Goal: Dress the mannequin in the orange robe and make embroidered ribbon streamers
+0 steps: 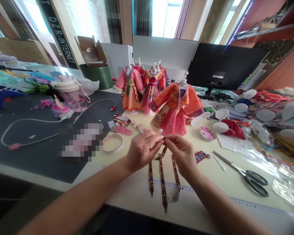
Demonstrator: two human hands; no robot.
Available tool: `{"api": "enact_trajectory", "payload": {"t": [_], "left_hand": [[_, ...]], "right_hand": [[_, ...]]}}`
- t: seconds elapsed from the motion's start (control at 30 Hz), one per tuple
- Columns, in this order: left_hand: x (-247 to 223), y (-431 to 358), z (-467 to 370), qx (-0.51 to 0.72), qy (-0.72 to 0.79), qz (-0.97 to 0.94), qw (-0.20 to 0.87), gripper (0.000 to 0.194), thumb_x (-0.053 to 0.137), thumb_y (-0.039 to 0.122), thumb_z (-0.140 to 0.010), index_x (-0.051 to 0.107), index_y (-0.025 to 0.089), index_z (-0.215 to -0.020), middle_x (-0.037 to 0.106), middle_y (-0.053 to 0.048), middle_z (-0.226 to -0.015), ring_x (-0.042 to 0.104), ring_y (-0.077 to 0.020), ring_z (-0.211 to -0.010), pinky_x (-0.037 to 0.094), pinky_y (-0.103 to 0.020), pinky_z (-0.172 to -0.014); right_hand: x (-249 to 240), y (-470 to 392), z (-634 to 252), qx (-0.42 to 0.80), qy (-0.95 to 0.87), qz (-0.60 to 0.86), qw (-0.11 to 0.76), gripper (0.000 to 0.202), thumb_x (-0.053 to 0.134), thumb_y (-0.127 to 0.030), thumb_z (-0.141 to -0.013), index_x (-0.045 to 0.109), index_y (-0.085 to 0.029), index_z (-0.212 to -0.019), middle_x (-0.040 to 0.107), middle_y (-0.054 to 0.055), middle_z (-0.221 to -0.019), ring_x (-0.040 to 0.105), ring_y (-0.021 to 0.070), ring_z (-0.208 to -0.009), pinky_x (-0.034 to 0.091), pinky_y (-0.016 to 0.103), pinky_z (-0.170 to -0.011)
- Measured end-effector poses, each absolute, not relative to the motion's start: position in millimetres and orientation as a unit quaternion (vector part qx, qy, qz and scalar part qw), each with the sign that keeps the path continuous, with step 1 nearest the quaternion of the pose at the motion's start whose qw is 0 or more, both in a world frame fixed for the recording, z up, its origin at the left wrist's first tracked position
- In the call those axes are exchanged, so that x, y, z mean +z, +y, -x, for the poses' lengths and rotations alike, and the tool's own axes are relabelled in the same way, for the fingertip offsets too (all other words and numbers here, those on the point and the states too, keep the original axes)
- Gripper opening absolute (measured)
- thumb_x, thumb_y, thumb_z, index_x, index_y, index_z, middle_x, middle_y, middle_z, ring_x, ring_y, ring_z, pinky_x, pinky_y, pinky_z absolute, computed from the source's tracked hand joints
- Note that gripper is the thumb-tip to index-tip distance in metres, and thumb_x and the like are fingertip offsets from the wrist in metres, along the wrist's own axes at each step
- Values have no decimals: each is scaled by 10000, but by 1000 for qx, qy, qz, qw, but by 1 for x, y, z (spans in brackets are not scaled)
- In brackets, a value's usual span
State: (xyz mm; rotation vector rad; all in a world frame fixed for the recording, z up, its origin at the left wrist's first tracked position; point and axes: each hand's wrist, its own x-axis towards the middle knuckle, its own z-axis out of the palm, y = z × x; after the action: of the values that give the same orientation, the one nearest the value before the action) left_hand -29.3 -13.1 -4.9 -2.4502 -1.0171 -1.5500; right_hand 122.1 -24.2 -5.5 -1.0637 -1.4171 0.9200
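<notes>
Both hands pinch together, thumb against forefinger, the left hand and the right hand meeting at the fingertips over a dark patterned ribbon. The pinch looks closed on each side, with just a small bit of the ribbon caught between the fingers; exactly how it is folded there is hidden. The ribbon curls down below the fingertips, above the near middle of the table. Three narrow lengths of the same pattern show under the hands — a left strip, a longer middle strip and a right strip — and I cannot tell how they join the held part. They reach toward the near edge, across a clear ruler.

To the right of the right hand lies a short piece of patterned trim, and farther right are scissors with black handles, their blades pointing to the far left. A roll of tape lies left of the left hand. Just beyond the hands stands an orange and pink doll dress on a white stand, with more small dresses behind it to the left.
</notes>
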Motion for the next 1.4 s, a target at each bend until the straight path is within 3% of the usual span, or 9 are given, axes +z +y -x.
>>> {"api": "enact_trajectory", "payload": {"t": [0.23, 0.53, 0.8, 0.97, 1.13, 1.2, 1.3, 1.4], "left_hand": [[-6, -13, 30, -504, -328, 799, 19, 149, 557, 175, -820, 641, 144, -939, 597, -57, -749, 536, -147, -700, 437, -268, -662], [-6, -10, 32, -466, -341, 812, 82, 122, 500, 179, -830, 621, 158, -837, 587, -42, -717, 508, -139, -659, 412, -267, -643], [-1, -13, 28, -504, -384, 765, -115, 99, 505, 200, -820, 581, 167, -764, 490, 7, -650, 469, -109, -601, 391, -235, -604], [3, -7, 33, -552, -426, 694, -179, 76, 496, 200, -820, 538, 174, -762, 495, 14, -659, 454, -106, -595, 360, -226, -576], [3, -3, 39, -586, -427, 651, -224, 165, 361, 206, -893, 460, 183, -762, 444, 22, -623, 442, -110, -584, 370, -245, -594], [3, -6, 38, -583, -394, 685, -187, 158, 374, 212, -894, 466, 180, -770, 447, 13, -645, 446, -113, -602, 378, -252, -599], [2, -13, 35, -577, -314, 752, -50, 50, 528, 212, -824, 513, 180, -860, 472, 13, -676, 458, -115, -626, 402, -255, -614], [0, -16, 33, -552, -284, 783, 28, 199, 603, 208, -779, 554, 184, -970, 524, 1, -711, 481, -120, -641, 425, -258, -628]], "right_hand": [[1, -29, -122, 289, -644, 472, 527, 82, 579, -240, -787, 648, -195, -790, 657, 7, -749, 583, 145, -722, 448, 285, -705], [1, -29, -121, 194, -709, 459, 498, 89, 546, -188, -802, 623, -208, -760, 632, -4, -722, 573, 143, -696, 438, 286, -692], [5, -30, -120, 192, -706, 473, 490, 93, 543, -191, -787, 616, -210, -734, 640, -10, -697, 569, 137, -652, 435, 267, -652], [8, -31, -121, 211, -698, 482, 486, 88, 541, -190, -777, 596, -203, -710, 621, -17, -667, 555, 126, -630, 436, 256, -626], [14, -33, -123, 243, -679, 486, 494, 90, 540, -204, -771, 595, -197, -700, 617, -16, -657, 560, 124, -626, 442, 260, -620], [15, -33, -124, 242, -673, 488, 501, 91, 544, -201, -765, 602, -194, -695, 623, -14, -656, 562, 124, -629, 444, 266, -630], [15, -33, -123, 236, -671, 488, 506, 91, 549, -200, -762, 617, -191, -701, 634, -8, -664, 566, 128, -639, 447, 276, -646], [14, -34, -123, 239, -676, 482, 503, 94, 547, -203, -772, 630, -193, -729, 647, -2, -692, 579, 135, -657, 453, 281, -652]]}}
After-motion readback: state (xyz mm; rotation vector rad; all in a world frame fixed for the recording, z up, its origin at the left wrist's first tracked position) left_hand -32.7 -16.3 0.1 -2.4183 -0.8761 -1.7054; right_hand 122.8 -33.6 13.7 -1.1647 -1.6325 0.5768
